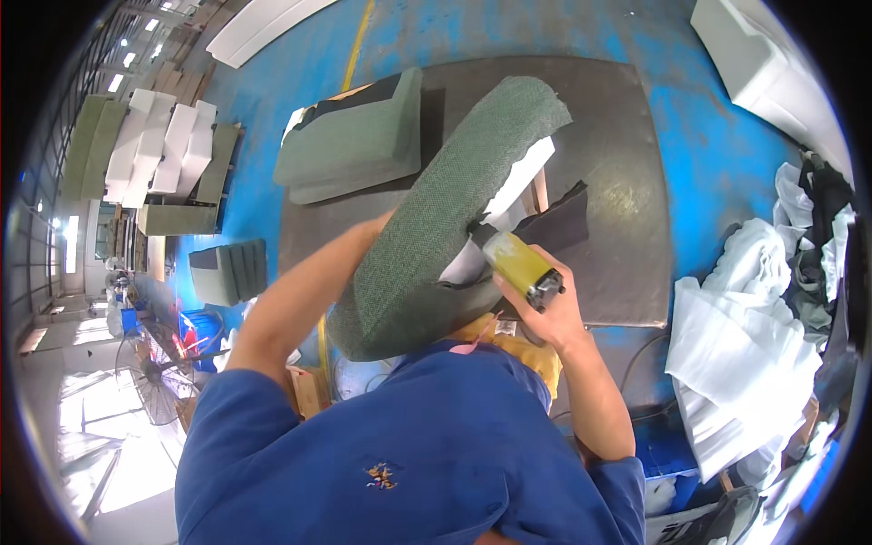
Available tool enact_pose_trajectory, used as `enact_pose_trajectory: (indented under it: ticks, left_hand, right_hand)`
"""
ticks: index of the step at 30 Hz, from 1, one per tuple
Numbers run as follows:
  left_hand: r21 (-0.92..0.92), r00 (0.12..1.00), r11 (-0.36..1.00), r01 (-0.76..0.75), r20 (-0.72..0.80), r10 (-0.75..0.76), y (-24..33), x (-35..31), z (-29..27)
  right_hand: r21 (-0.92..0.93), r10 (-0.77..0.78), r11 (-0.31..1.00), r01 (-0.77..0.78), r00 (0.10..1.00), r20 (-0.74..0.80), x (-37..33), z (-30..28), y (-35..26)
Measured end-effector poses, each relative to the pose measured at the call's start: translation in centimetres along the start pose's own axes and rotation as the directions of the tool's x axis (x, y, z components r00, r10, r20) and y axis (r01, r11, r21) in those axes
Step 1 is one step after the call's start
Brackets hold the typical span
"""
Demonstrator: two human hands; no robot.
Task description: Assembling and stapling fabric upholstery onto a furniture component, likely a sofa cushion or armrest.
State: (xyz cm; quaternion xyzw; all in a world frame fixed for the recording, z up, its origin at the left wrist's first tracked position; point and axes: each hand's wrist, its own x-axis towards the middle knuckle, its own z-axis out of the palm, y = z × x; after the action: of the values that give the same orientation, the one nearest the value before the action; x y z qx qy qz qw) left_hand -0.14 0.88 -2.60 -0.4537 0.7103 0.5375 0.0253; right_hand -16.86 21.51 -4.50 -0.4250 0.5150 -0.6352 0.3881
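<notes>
A long, green-grey fabric-covered upholstered piece [431,204], like a sofa arm, stands tilted in front of me at the near side of the dark padded table [622,263]. Its open side faces right, showing white padding [522,177] and a bit of wooden frame. A black fabric flap [565,222] sticks out there. My right hand [556,313] is closed around a yellow staple gun [518,259], its nose at the fabric edge of the opening. My left hand [380,224] reaches behind the piece's left side; its fingers are hidden.
Another green upholstered piece [359,150] lies on the table's far left. White fabric [740,336] is heaped at the right. A ribbed green cushion [229,272] sits left of the table, near a standing fan [153,368]. White and green panels [141,150] are stacked farther left.
</notes>
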Motion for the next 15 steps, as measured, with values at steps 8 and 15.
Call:
enact_pose_trajectory:
  ticks: [8, 15]
  left_hand:
    - [-0.494, 0.948, 0.821, 0.285, 0.271, -0.167, 0.7, -0.3, 3.5]
    - [-0.112, 0.956, 0.958, -0.263, 0.106, 0.275, 5.2, -3.4, 3.6]
  right_hand:
    - [-0.08, 0.426, 0.903, -0.422, 0.904, 0.031, -2.7, -7.2, -3.7]
    - [-0.177, 0.332, 0.933, -0.315, 0.94, 0.08, -2.6, -7.7, -3.7]
